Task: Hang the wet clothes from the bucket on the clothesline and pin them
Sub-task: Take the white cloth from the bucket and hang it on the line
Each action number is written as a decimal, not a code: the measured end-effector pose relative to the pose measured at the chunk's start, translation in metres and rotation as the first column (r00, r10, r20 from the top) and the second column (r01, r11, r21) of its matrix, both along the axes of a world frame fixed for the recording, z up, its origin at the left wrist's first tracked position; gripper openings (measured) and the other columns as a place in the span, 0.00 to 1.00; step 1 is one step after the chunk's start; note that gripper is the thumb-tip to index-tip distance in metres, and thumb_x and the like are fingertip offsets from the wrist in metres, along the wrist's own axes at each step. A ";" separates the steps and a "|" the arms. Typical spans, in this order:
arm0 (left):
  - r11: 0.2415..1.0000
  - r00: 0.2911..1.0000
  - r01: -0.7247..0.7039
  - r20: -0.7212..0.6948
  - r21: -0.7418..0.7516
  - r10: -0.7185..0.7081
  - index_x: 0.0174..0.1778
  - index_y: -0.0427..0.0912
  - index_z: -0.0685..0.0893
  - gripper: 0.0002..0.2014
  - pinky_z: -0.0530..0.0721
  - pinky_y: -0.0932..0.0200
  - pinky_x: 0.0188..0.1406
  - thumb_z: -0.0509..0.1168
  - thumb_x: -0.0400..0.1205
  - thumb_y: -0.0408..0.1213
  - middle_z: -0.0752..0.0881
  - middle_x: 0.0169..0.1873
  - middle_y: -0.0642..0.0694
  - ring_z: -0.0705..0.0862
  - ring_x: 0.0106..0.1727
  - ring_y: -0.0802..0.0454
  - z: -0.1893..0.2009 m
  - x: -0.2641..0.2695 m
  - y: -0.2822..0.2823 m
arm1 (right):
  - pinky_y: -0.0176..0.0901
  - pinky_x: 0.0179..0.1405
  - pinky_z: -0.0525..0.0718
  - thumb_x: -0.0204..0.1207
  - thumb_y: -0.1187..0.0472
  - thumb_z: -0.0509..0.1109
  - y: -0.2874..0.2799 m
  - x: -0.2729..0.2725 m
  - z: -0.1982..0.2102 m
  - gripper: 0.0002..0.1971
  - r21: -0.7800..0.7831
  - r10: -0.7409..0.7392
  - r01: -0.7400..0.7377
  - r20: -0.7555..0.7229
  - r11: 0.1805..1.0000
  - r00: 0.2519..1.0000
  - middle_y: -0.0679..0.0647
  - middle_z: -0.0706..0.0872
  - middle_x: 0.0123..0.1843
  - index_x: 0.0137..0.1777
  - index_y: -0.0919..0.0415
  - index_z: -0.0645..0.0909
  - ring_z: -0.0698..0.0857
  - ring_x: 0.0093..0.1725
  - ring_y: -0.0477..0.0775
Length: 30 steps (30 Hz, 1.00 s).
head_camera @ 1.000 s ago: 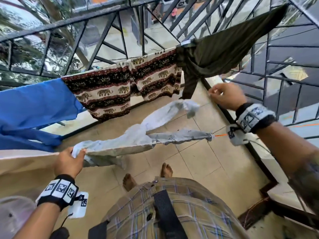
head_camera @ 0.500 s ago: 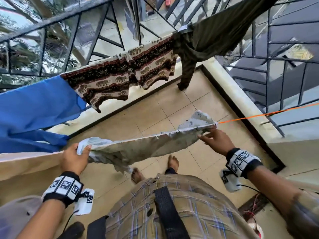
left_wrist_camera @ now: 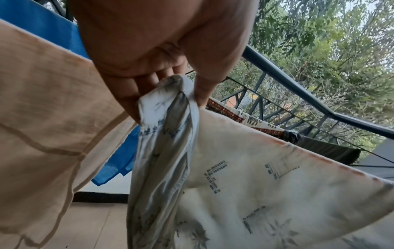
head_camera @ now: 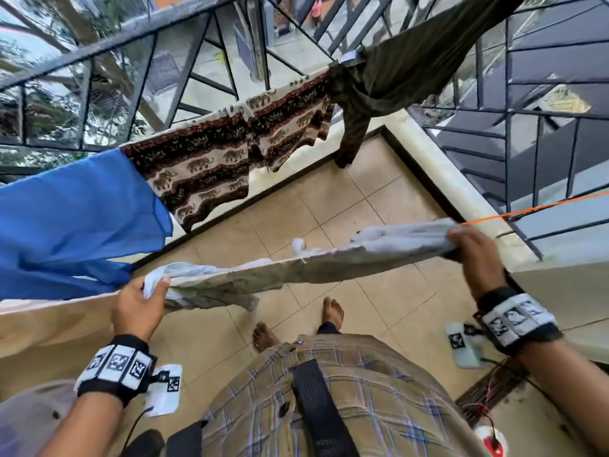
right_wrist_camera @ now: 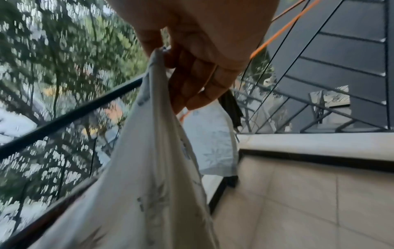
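A white printed cloth [head_camera: 313, 262] is stretched out along the orange clothesline [head_camera: 540, 209] in front of me. My left hand [head_camera: 138, 301] grips its bunched left end [left_wrist_camera: 168, 107] between thumb and fingers. My right hand [head_camera: 471, 245] pinches its right end [right_wrist_camera: 153, 80], thumb against curled fingers, just beside the bare orange line [right_wrist_camera: 277, 33]. The cloth [right_wrist_camera: 138, 185] hangs down in folds below my right hand. No bucket or pins are in view.
A beige cloth [head_camera: 49, 328] hangs on the same line at my left. Beyond it, a blue cloth [head_camera: 72, 219], an elephant-print cloth [head_camera: 211, 163] and a dark green garment [head_camera: 412, 61] hang along the black railing [head_camera: 138, 47]. My bare feet stand on the tiled floor [head_camera: 362, 199]. A low parapet [head_camera: 461, 179] lies to the right.
My right hand came down from the far line, took the cloth's right end and pulled it out to the right along the orange line. The cloth went from bunched to stretched flat.
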<state>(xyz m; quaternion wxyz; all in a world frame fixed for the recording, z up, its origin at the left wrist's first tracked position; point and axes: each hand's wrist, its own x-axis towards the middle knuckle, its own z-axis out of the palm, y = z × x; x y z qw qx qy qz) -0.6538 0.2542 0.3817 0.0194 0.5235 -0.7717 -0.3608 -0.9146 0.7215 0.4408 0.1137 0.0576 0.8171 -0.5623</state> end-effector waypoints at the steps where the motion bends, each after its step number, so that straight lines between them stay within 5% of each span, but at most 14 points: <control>1: 1.000 1.000 -0.018 -0.022 0.004 0.018 0.50 0.40 0.85 0.12 0.78 0.47 0.54 0.69 0.82 0.47 0.87 0.45 0.38 0.83 0.50 0.37 0.001 0.000 -0.002 | 0.27 0.34 0.82 0.85 0.67 0.59 0.003 -0.011 0.013 0.15 -0.015 -0.086 0.086 -0.045 0.996 0.995 0.45 0.84 0.31 0.39 0.52 0.80 0.81 0.31 0.31; 4: 0.997 0.991 -0.078 -0.105 0.020 0.079 0.53 0.39 0.85 0.12 0.74 0.51 0.55 0.68 0.84 0.45 0.85 0.46 0.40 0.80 0.50 0.42 0.005 0.002 -0.007 | 0.34 0.38 0.73 0.84 0.51 0.57 0.015 -0.063 0.039 0.16 0.144 -0.144 0.174 -0.201 0.974 0.969 0.37 0.80 0.29 0.33 0.46 0.76 0.73 0.31 0.30; 8: 0.986 0.964 -0.116 -0.223 0.124 0.141 0.57 0.40 0.83 0.11 0.79 0.45 0.55 0.67 0.85 0.43 0.86 0.51 0.31 0.80 0.49 0.46 0.003 0.002 -0.010 | 0.46 0.37 0.64 0.77 0.43 0.63 0.015 -0.140 0.063 0.23 0.437 -0.003 0.090 -0.196 0.895 0.981 0.45 0.76 0.24 0.31 0.63 0.72 0.69 0.30 0.44; 13: 0.988 0.953 -0.079 -0.281 0.136 0.115 0.56 0.36 0.84 0.08 0.77 0.56 0.44 0.69 0.83 0.34 0.84 0.48 0.40 0.80 0.49 0.47 0.008 -0.009 0.002 | 0.48 0.60 0.80 0.74 0.50 0.75 0.009 -0.192 0.070 0.12 0.680 0.027 0.020 -0.058 0.733 0.998 0.60 0.85 0.48 0.39 0.59 0.83 0.84 0.55 0.58; 18: 0.960 0.952 -0.066 -0.270 0.273 0.142 0.47 0.42 0.86 0.07 0.81 0.62 0.49 0.73 0.77 0.28 0.87 0.44 0.41 0.85 0.40 0.61 -0.005 -0.005 0.007 | 0.53 0.61 0.82 0.72 0.45 0.75 -0.003 -0.164 0.044 0.14 0.740 0.077 -0.112 0.082 0.663 0.994 0.61 0.88 0.55 0.47 0.57 0.85 0.85 0.60 0.65; 21: 0.943 0.958 -0.063 -0.246 0.328 0.149 0.47 0.43 0.86 0.05 0.79 0.49 0.60 0.71 0.79 0.29 0.87 0.48 0.40 0.84 0.49 0.50 -0.018 -0.005 0.010 | 0.52 0.50 0.83 0.71 0.42 0.72 -0.011 -0.108 0.033 0.17 0.772 0.132 -0.006 -0.100 0.635 0.986 0.58 0.90 0.48 0.48 0.55 0.87 0.87 0.53 0.65; 24: 0.938 0.950 -0.115 -0.240 0.326 0.200 0.40 0.45 0.85 0.05 0.77 0.47 0.59 0.71 0.81 0.33 0.84 0.48 0.40 0.80 0.51 0.47 -0.027 -0.004 0.007 | 0.48 0.39 0.79 0.75 0.39 0.69 -0.013 -0.052 0.015 0.20 0.778 0.236 -0.112 -0.047 0.618 0.971 0.59 0.89 0.39 0.40 0.58 0.86 0.87 0.45 0.65; 27: 0.930 0.951 -0.144 -0.212 0.338 0.224 0.35 0.46 0.80 0.10 0.78 0.51 0.51 0.71 0.81 0.37 0.83 0.40 0.40 0.79 0.45 0.46 -0.034 -0.006 0.009 | 0.51 0.41 0.88 0.69 0.31 0.62 -0.005 -0.019 -0.029 0.28 0.650 0.263 -0.321 0.189 0.689 0.946 0.50 0.90 0.32 0.39 0.56 0.87 0.90 0.38 0.56; 30: 0.927 0.961 -0.179 -0.142 0.330 0.236 0.34 0.43 0.80 0.12 0.81 0.58 0.45 0.73 0.80 0.43 0.84 0.36 0.39 0.81 0.41 0.44 -0.039 -0.010 0.006 | 0.60 0.48 0.90 0.71 0.35 0.69 -0.002 -0.011 -0.073 0.23 0.445 0.185 -0.340 0.355 0.828 0.916 0.52 0.91 0.45 0.58 0.50 0.83 0.90 0.47 0.56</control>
